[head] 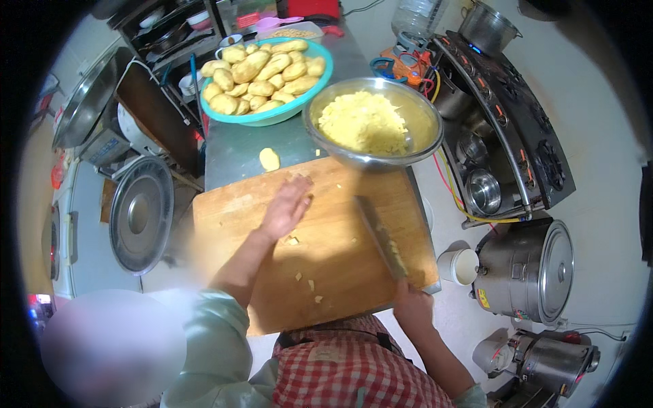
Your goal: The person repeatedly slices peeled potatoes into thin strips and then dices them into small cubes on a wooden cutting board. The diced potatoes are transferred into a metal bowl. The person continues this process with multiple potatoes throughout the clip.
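My right hand (412, 306) grips the handle of a cleaver (376, 232), whose blade points away from me over the right side of a wooden cutting board (331, 265). Pale potato bits (395, 254) cling along the blade near the handle. Over the board's left half, my left hand (290, 206) is spread palm down with nothing in it. A few small potato scraps (293, 240) lie scattered on the wood. Just past the board's far edge stands a steel bowl (431, 109) heaped with finely cut potato (362, 122).
A turquoise basin (255, 121) of peeled potatoes (261, 88) stands at the far left of the metal table (229, 148). One potato piece (269, 159) lies beyond the board. To the right are a gas stove (530, 122) and a lidded steel pot (525, 270). Shelves (168, 51) line the left.
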Tool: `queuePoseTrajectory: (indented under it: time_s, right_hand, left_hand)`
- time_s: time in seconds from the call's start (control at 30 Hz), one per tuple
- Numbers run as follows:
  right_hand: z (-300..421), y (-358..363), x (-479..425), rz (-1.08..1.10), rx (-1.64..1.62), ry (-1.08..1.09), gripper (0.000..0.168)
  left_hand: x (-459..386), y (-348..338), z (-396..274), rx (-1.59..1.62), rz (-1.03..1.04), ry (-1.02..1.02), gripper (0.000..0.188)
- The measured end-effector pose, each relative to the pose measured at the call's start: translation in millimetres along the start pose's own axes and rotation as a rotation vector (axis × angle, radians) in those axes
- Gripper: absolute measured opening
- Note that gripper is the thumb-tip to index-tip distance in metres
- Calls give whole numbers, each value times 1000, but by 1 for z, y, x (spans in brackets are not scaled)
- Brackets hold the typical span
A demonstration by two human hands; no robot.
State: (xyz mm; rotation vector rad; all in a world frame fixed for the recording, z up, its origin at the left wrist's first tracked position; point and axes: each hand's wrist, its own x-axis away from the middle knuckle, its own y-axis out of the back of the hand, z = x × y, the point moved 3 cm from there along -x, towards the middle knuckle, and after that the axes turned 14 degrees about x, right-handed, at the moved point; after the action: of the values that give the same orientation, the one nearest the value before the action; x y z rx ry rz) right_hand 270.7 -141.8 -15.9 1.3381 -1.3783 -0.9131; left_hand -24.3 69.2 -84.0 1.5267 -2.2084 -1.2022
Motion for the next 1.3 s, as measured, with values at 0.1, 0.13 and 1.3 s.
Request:
queuePoseTrajectory:
  time_s: [0.1,0.13,1.3]
  right_hand:
    - [30,10,-10,-73,1,198,23]
    - [36,11,-10,-105,-25,261,22]
    - [-27,-67,9,486,-1266,-153,14]
  left_hand:
    - [42,-17,-39,148,50,-19,38]
    - [62,-16,-56,192,64,3,37]
    - [154,-1,-109,-299,-132,494,105]
